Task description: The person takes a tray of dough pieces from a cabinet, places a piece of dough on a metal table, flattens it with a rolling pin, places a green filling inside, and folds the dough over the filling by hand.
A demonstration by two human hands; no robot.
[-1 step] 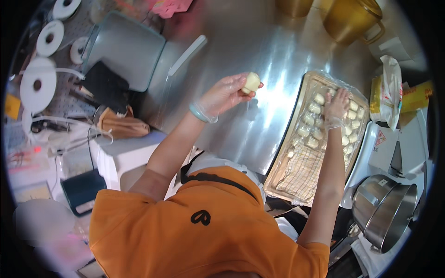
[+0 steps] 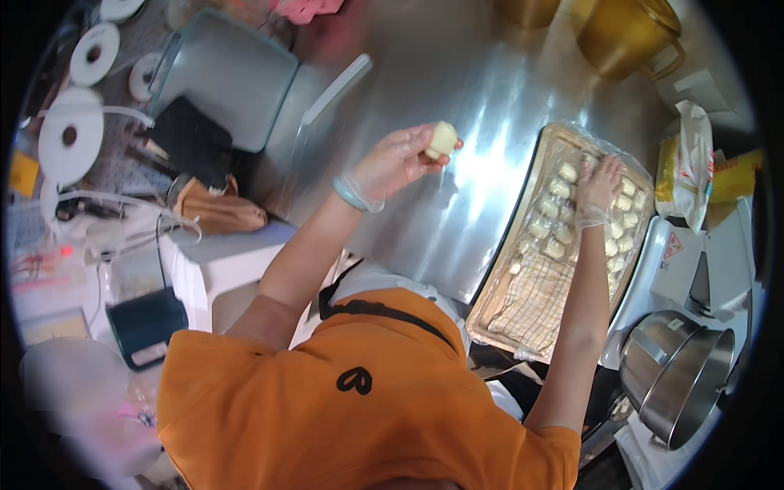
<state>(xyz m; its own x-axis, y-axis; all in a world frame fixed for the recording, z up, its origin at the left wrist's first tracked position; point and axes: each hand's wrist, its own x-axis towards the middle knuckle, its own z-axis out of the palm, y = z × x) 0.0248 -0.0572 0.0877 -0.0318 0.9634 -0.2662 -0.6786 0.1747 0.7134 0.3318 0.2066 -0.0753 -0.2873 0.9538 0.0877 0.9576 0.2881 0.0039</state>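
Unmoved, hands: left (image 2: 390, 163) holds dough piece (image 2: 442, 140); right (image 2: 600, 181) touches pieces on tray (image 2: 523, 306).

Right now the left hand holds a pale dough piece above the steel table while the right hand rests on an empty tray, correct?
Not quite. The left hand does hold the dough piece above the steel table, but the head view shows the tray under the right hand carrying rows of dough pieces, not empty.
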